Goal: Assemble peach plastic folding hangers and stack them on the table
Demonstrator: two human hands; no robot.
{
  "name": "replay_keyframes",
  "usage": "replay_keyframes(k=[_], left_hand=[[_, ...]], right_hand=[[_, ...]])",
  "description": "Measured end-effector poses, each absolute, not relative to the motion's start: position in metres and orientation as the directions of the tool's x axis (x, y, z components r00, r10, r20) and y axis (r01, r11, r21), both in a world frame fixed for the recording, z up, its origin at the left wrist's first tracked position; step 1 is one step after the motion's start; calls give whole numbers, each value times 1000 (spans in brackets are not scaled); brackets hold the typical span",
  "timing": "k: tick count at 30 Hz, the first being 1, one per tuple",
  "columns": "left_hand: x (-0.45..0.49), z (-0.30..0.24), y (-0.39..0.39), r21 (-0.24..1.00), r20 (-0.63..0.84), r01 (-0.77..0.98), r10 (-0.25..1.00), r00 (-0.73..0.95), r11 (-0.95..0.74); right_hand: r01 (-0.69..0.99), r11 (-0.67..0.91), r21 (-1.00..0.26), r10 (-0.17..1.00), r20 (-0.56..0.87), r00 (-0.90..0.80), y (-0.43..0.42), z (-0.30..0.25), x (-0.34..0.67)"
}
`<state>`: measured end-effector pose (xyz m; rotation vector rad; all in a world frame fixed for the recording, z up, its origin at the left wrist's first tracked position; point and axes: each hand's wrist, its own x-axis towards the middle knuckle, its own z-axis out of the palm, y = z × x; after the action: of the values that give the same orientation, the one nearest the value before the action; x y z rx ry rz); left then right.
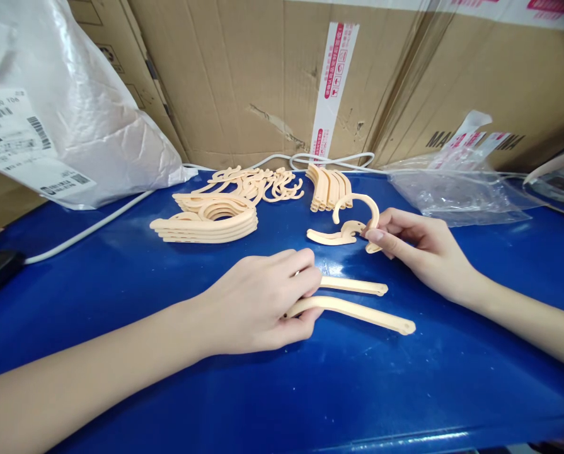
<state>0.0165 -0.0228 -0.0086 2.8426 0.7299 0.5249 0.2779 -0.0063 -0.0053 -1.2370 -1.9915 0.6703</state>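
My left hand is closed on a curved cream plastic hanger arm, with the thumb and fingers at its left end. A second hanger arm lies just behind it, its left end hidden under the same fingers. My right hand pinches a cream hanger hook by its lower end, the curve pointing up and left. Just left of those fingertips is another short curved cream piece; whether it touches the hook, I cannot tell.
Stacked folded hangers lie at the left, loose hooks behind them, and a row of hanger arms to the right. A clear plastic bag, white cable, silvery package and cardboard boxes border the blue table.
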Motion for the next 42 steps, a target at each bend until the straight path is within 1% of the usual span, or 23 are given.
replay_keyframes(k=[2, 5, 7, 9, 10, 12, 17, 21, 24, 29, 32, 34, 37, 40, 42], left_hand=[[16, -8, -23, 297, 341, 444, 528, 778, -846], [15, -5, -23, 463, 352, 418, 595, 722, -782], [16, -2, -22, 635, 291, 384, 668, 685, -670], [16, 1, -20, 808, 197, 323, 742, 641, -494], [17, 1, -19, 865, 160, 288, 768, 620, -412], [18, 2, -16, 923, 127, 228, 803, 582, -311], [19, 1, -10, 979, 92, 101, 828, 553, -176], [19, 0, -7, 991, 72, 56, 848, 525, -119], [19, 0, -5, 992, 51, 73, 867, 495, -100], [21, -2, -4, 996, -24, 82, 874, 485, -18], [22, -5, -7, 990, -19, 133, 879, 476, -51], [22, -5, -10, 969, -11, 223, 874, 486, -111], [21, -2, -16, 875, 34, 405, 868, 496, -265], [21, 1, -20, 706, 117, 566, 858, 500, -427], [21, 1, -21, 593, 137, 642, 847, 514, -486]], right_hand=[[553, 418, -721, 906, 288, -310, -6, -5, 278], [551, 420, -721, 905, 289, -312, -6, -4, 278], [548, 423, -722, 903, 290, -316, -7, -4, 277], [546, 425, -722, 902, 290, -319, -7, -3, 277], [545, 426, -722, 902, 290, -320, -7, -3, 277], [544, 424, -724, 903, 289, -320, -7, -4, 278], [528, 435, -730, 897, 297, -329, -6, -5, 279], [523, 426, -738, 899, 285, -331, -5, -5, 279], [524, 420, -741, 903, 282, -325, -5, -6, 279], [552, 434, -713, 898, 295, -325, -5, -6, 280], [534, 448, -717, 889, 291, -354, -6, -5, 279], [509, 448, -735, 885, 286, -367, -8, -2, 277], [469, 435, -769, 890, 289, -353, -13, 2, 272], [437, 409, -801, 901, 279, -333, -17, 6, 266], [410, 372, -833, 913, 248, -325, -17, 7, 262]])
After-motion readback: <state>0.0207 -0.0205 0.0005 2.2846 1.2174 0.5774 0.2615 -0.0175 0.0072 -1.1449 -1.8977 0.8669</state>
